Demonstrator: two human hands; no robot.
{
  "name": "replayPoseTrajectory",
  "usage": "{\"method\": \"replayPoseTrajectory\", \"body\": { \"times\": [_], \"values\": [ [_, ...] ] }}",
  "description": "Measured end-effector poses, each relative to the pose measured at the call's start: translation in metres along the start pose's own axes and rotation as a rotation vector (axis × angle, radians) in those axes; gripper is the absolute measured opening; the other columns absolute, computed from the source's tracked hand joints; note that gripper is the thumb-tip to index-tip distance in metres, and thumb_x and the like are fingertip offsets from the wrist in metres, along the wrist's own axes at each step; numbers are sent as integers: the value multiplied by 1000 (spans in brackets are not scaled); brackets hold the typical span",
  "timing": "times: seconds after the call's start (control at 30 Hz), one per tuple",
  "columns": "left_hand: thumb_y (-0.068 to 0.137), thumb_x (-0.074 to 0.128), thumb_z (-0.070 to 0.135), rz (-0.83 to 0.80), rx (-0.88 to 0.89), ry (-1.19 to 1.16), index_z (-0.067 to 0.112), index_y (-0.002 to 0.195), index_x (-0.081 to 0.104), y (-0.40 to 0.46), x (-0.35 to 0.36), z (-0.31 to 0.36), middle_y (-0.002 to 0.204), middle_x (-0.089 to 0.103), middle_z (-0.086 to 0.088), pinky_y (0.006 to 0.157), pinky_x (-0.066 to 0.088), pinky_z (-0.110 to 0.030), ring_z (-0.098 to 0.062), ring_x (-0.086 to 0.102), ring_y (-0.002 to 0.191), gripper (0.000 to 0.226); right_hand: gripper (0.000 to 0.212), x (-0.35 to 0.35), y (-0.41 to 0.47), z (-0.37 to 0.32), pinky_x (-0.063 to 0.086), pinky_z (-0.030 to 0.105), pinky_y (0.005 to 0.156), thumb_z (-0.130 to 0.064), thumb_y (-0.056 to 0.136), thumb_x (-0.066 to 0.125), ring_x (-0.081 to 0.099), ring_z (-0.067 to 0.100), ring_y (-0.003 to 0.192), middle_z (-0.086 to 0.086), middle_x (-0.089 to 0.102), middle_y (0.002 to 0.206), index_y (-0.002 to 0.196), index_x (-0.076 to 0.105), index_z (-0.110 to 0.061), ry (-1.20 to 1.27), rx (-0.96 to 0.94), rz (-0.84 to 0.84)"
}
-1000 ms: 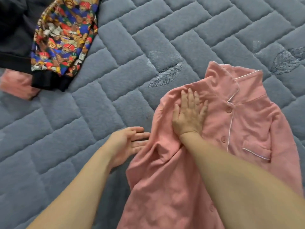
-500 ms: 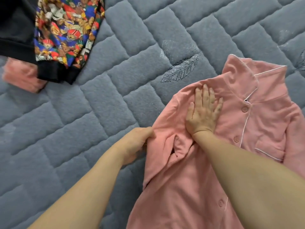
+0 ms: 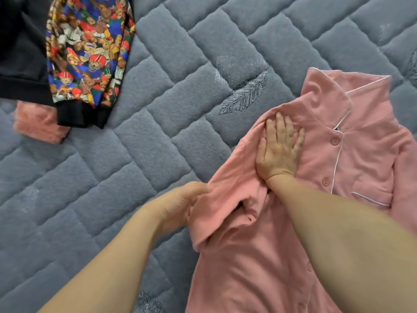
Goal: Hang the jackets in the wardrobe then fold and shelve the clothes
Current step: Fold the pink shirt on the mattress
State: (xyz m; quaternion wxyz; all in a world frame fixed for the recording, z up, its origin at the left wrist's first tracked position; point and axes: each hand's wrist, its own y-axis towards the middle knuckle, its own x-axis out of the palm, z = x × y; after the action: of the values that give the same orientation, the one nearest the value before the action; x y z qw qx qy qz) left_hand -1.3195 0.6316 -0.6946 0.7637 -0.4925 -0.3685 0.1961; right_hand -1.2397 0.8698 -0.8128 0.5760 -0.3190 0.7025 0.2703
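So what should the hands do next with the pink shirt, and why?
Probably the left hand should pull the sleeve it grips across the front of the pink shirt. The right hand lies flat near the shoulder, pinning the cloth so there is a line to fold along, and the sleeve is bunched beside it rather than laid over yet.

1. A pink button-up pyjama top (image 3: 352, 159) with white piping, a collar and a chest pocket lies front-up on the quilted grey bedding, its left side bunched and partly folded inward.
2. A black jacket with a teddy-bear print panel (image 3: 88, 53) lies at upper left, overlapping a fuzzy pink garment (image 3: 38, 125).
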Motion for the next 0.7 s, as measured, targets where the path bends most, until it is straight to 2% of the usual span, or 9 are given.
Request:
{"method": "replayPoseTrajectory", "body": {
  "times": [0.07,0.13,0.23,0.3,0.37,0.47,0.5,0.63,0.7],
  "values": [
    [75,77,28,33,-126,314,12,114,71,-1,6,0,111,73,-12,95,53,-43,-29,68,104,42,58,1,1,-1,4,56,119,-36,94,34,21,26,148,7,28,160,149,39,-15,-1,7,-15],
    [74,74,13,309,-69,608,10,89,71,-1,12,10,92,75,-8,87,57,-46,-28,71,87,15,58,0,0,0,4,56,119,-36,94,32,20,26,149,6,27,160,149,39,-16,-4,4,-31],
    [73,58,5,1054,340,1021,14,79,49,-12,4,43,92,58,-13,60,39,-42,-38,57,72,14,57,-2,0,-1,5,57,119,-35,95,34,21,27,148,7,28,160,149,39,-15,1,-1,-19],
    [67,59,1,1364,624,1329,12,91,45,-29,-1,53,97,49,-15,51,27,-38,-40,51,60,30,58,-3,1,-1,5,57,119,-36,95,33,21,27,148,8,27,160,149,38,-15,8,5,-28],
    [73,59,5,1169,546,1558,10,106,44,-35,-1,45,108,45,-15,51,30,-38,-39,58,69,36,60,-4,-1,-1,4,57,119,-36,94,31,19,27,149,8,26,161,150,37,-15,4,7,-37],
    [78,58,43,544,-33,1472,18,123,39,-25,-11,16,128,43,-7,82,48,-39,-34,55,111,55,60,-3,0,-1,4,56,120,-36,94,32,21,27,148,8,28,160,149,38,-15,12,2,-15],
    [74,54,53,523,-35,1337,20,126,41,-22,-13,12,130,45,-5,91,47,-40,-32,51,115,63,59,-1,1,0,4,56,120,-36,94,32,21,27,148,8,28,160,149,38,-15,5,0,-10],
    [77,59,33,1115,402,1027,25,134,45,0,-32,16,127,41,-4,95,39,-44,-31,40,117,60,58,2,0,2,5,55,119,-36,94,32,23,27,147,8,29,159,147,41,-15,2,2,17],
    [81,63,35,1033,325,952,35,128,52,10,-40,22,135,35,2,103,30,-42,-26,31,127,48,59,2,0,0,5,55,119,-37,94,31,24,27,147,8,30,159,147,42,-15,8,0,27]
  ]
}}
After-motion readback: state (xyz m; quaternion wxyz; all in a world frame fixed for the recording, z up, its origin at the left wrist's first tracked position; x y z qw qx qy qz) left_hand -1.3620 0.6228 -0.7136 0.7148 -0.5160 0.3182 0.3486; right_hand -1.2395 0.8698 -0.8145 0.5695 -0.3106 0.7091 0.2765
